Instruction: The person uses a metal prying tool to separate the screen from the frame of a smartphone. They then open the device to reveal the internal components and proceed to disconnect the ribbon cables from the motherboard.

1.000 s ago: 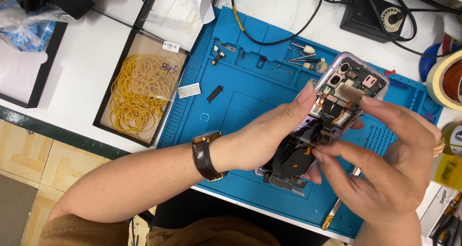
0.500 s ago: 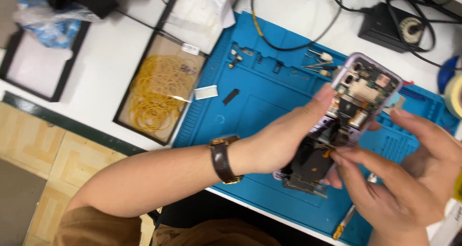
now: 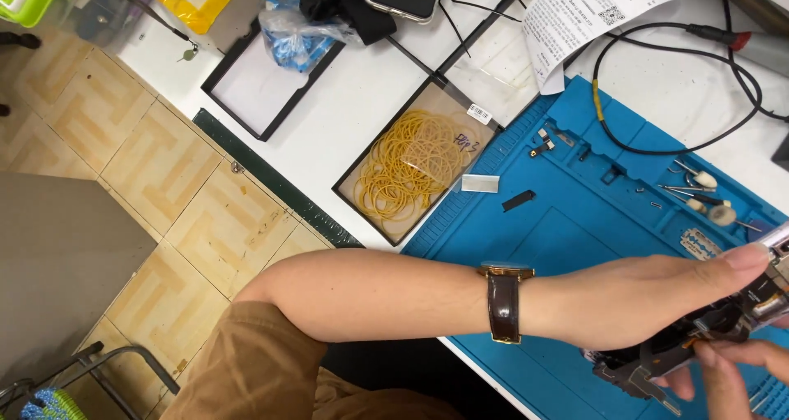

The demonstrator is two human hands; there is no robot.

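Blue mat (image 3: 575, 223) under everything, and we've got the opened phone (image 3: 699, 338) lifted off it at the near right edge of view, partly cut off. Our left hand (image 3: 649, 301) curls round its back, fingers closed on the frame, one fingertip up at the top corner. Our right hand (image 3: 727, 366) comes in from below, fingertips pinched together on something small inside the phone; what exactly, we cannot tell. Risks as we judge them: the phone hangs in the air, so a slipping grip could drop it onto the mat, and a hard tug at the internals could tear a delicate part. Loose small parts (image 3: 542, 140) and tweezers (image 3: 694, 194) lie on the far side of the mat, and a sweeping forearm could scatter them.
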